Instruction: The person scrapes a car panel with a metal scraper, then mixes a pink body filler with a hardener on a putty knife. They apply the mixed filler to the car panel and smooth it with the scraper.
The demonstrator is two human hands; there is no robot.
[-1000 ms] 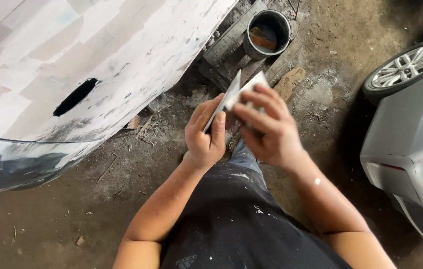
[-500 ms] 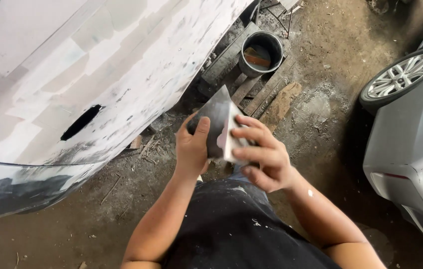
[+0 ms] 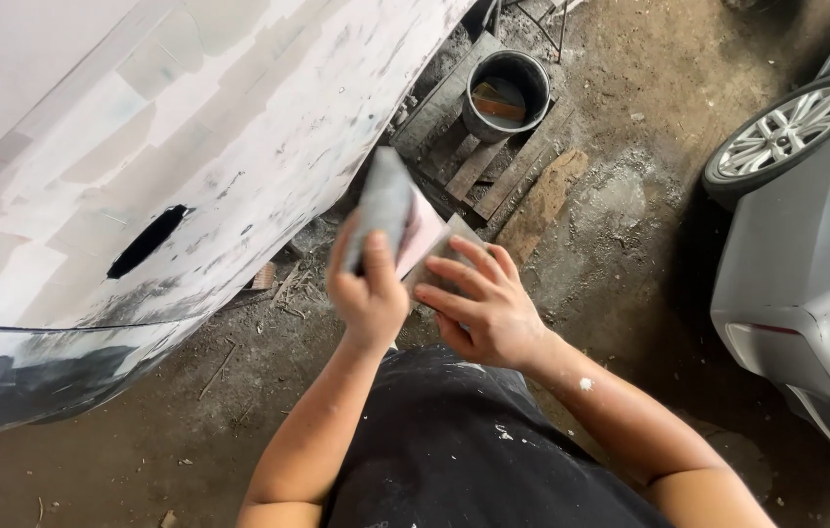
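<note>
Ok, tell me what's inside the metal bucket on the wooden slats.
The metal bucket holds a rusty-brown flat piece lying across its dark interior; its wall hides whatever lies underneath it.

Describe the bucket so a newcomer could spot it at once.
Start at the big sanded white car panel filling the left. Past its right edge, wooden slats lie on the dirt floor, and the bucket stands on them. It is the only round, dark, open-topped container, with something orange-brown inside.

Grey flat sanding block, pinkish sheet beside it, upright, tilted, held mid-air.
</note>
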